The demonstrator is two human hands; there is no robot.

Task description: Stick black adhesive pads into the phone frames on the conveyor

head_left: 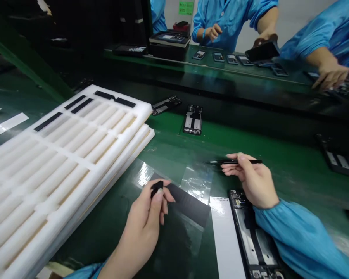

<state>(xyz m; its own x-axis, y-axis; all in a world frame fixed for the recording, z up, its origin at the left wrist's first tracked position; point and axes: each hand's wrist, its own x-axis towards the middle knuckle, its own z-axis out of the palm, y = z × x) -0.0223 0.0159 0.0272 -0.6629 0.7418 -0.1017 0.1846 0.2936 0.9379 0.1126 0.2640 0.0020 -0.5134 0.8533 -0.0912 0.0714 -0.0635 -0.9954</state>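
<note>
**Left hand (145, 219) and right hand (258, 184) both gripping**

You are clamping a small black piece (156, 188) between your left thumb and fingers — it is hovering over the left end of a dark strip (189, 203) on the green table (168, 133). Your right thumb and fingers are pinching a slim black tool (216, 162), and its tip is pointing left. Near right, an opened phone (253, 244) is lying by your right forearm, beside a white strip (225, 244). On the left, a white foam tray (48, 207) is topping a stack — black strips (82, 105) are filling some far slots. Across the table, people in blue (235, 23) are handling devices.
</note>
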